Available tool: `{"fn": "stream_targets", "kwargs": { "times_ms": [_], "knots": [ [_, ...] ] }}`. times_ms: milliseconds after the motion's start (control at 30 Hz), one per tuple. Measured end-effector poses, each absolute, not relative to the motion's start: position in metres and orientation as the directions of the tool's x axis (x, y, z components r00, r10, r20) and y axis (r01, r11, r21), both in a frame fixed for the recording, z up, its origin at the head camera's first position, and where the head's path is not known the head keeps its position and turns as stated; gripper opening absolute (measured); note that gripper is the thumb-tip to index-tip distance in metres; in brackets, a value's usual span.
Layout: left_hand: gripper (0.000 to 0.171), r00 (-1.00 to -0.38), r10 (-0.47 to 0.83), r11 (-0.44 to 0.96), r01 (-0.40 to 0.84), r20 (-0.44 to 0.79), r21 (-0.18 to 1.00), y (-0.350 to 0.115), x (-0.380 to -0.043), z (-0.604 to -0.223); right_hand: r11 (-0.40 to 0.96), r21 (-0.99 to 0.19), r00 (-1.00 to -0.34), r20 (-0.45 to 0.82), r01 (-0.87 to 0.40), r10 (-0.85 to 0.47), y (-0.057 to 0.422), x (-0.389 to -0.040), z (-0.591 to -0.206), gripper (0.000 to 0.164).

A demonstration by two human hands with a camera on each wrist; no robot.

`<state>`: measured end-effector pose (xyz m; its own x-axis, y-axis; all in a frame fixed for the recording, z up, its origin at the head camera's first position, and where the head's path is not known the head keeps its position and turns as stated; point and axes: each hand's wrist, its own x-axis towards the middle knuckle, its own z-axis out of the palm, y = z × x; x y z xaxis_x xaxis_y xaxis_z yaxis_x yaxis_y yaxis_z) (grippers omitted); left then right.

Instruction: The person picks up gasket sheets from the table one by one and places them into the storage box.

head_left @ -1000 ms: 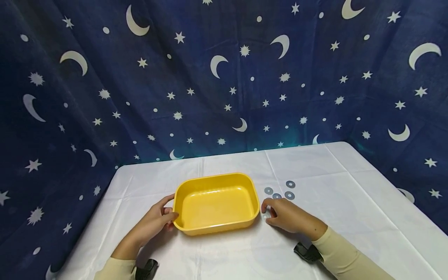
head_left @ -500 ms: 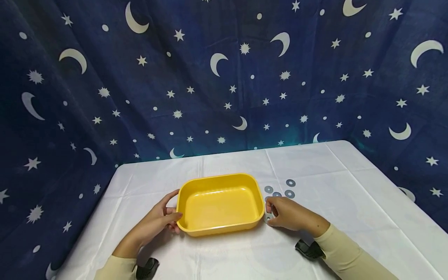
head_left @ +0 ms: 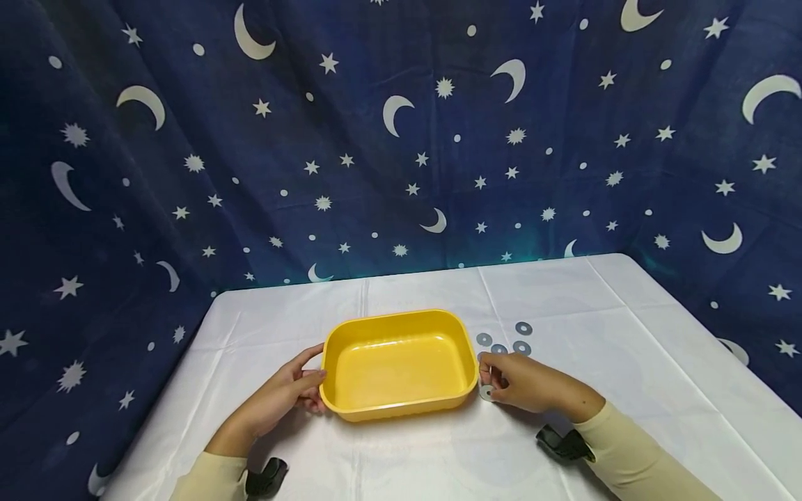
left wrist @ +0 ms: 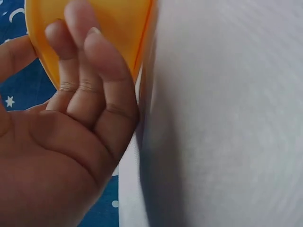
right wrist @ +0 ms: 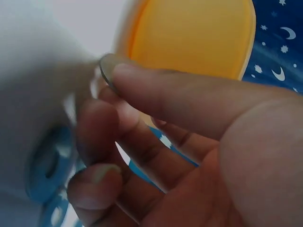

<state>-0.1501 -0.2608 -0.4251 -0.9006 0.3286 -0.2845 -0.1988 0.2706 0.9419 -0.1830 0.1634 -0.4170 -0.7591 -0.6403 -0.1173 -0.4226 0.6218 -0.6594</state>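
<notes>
A person's two bare hands work over a white-covered surface, with a yellow tray standing upright between them. The left hand is at the tray's left end, its thumb and forefinger spread apart and touching the rim—the other fingers loosely bent, as the left wrist view shows.

The right hand is just beyond the tray's right end. Its thumb and forefinger are pinching a small, flat grey washer, a disc with a hole in the middle; the right wrist view shows it edge-on at the thumb tip.

Behind the right hand, more grey washers lie flat to the right of the tray: four show clearly, and another is partly hidden by the fingers.

Both forearms wear pale cream sleeves, and a black device sits at each wrist. Around the surface hangs a dark blue curtain, printed with pale moons, stars and dots.
</notes>
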Motion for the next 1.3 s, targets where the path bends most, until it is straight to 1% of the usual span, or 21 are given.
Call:
{"fn": "stream_targets", "kwargs": {
  "times_ms": [167, 300, 400, 600, 733, 967, 1133, 1300],
  "knots": [
    [0.072, -0.887, 0.371, 0.208, -0.209, -0.275, 0.956, -0.266, -0.152, -0.432, 0.632, -0.667, -0.761, -0.149, -0.395, -0.632, 0.170, -0.182, -0.407, 0.021],
    [0.075, -0.884, 0.391, 0.163, -0.209, -0.257, 0.964, -0.269, -0.153, -0.436, 0.623, -0.671, -0.762, -0.133, -0.401, -0.634, 0.176, -0.182, -0.399, 0.019],
    [0.078, -0.884, 0.400, 0.148, -0.201, -0.244, 0.968, -0.268, -0.153, -0.438, 0.616, -0.668, -0.768, -0.103, -0.417, -0.632, 0.181, -0.181, -0.393, 0.020],
    [0.078, -0.887, 0.402, 0.129, -0.192, -0.228, 0.973, -0.267, -0.153, -0.440, 0.610, -0.671, -0.809, -0.025, -0.422, -0.587, 0.183, -0.177, -0.381, 0.021],
    [0.080, -0.888, 0.399, 0.124, -0.195, -0.229, 0.973, -0.268, -0.152, -0.441, 0.582, -0.707, -0.832, 0.018, -0.402, -0.554, 0.172, -0.176, -0.377, 0.017],
    [0.081, -0.889, 0.383, 0.148, -0.211, -0.253, 0.966, -0.269, -0.152, -0.443, 0.497, -0.797, -0.846, 0.033, -0.344, -0.531, 0.144, -0.178, -0.373, 0.015],
    [0.079, -0.886, 0.385, 0.158, -0.213, -0.259, 0.964, -0.269, -0.153, -0.444, 0.463, -0.816, -0.852, 0.066, -0.346, -0.519, 0.127, -0.180, -0.372, 0.014],
    [0.079, -0.885, 0.388, 0.156, -0.212, -0.257, 0.965, -0.270, -0.153, -0.445, 0.413, -0.859, -0.864, 0.064, -0.302, -0.500, 0.110, -0.183, -0.374, 0.014]
  ]
}}
